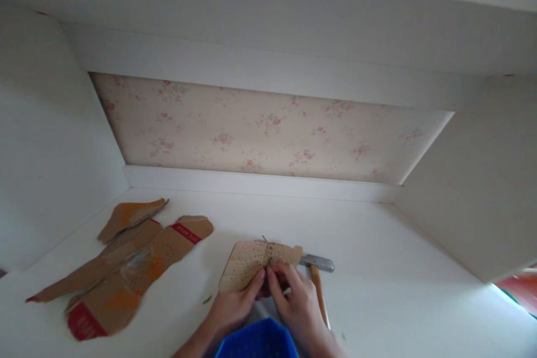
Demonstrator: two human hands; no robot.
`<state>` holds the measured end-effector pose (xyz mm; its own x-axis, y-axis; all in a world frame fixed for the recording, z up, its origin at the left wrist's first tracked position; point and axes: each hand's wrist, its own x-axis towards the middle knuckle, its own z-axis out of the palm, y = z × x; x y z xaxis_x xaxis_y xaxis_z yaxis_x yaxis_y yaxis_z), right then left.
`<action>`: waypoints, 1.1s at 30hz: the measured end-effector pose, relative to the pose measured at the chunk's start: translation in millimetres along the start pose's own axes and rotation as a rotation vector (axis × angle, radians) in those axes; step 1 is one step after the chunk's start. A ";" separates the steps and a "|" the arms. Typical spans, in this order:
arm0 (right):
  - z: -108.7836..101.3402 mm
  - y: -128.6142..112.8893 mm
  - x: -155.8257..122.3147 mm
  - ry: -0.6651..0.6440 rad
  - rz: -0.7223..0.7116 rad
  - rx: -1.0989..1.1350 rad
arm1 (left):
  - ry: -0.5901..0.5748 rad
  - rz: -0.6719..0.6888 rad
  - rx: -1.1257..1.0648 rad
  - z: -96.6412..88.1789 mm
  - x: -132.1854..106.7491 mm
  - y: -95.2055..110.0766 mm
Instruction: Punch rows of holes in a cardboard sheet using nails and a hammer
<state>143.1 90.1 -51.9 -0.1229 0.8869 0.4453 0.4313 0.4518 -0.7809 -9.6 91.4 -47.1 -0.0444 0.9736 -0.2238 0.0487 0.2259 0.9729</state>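
Note:
A tan piece of cardboard (246, 260) dotted with many small holes lies between my hands. My left hand (235, 305) grips its near edge, thumb on top. My right hand (296, 297) is closed, thumb and fingertips pinched together over the cardboard; whatever they pinch is too small and hidden to make out. A thin dark pin or nail (264, 239) sticks up at the far edge. Beside my right hand, a hammer lies with its metal head (321, 262) partly under the cardboard's right end and its wooden handle (318, 293) pointing toward me.
A blue perforated basket (258, 341) stands right in front of me, below my hands. Torn brown cardboard pieces (130, 274) with red print lie at the left. A small brown scrap (207, 300) is near my left hand. White shelf panels (453, 196) enclose the sides and top.

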 end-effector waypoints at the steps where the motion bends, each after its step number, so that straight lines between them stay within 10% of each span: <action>1: -1.0 -1.1 0.0 0.001 -0.034 -0.011 | 0.003 0.000 0.045 -0.4 0.3 0.2; 10: -3.9 -5.2 -3.3 0.173 -0.013 -0.064 | -0.043 -0.095 0.161 -17.6 19.2 -7.4; 20: -4.9 17.2 8.7 0.269 0.278 -0.011 | 0.202 -0.084 -0.660 -7.9 29.1 -3.8; 33: -9.9 8.5 15.1 -0.087 0.210 -0.453 | 0.108 -0.091 -0.842 -13.3 20.9 6.6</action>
<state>153.7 106.4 -47.5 -0.0580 0.9675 0.2460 0.7966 0.1933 -0.5728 -23.5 112.8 -44.6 -0.1094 0.9348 -0.3379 -0.7156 0.1619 0.6795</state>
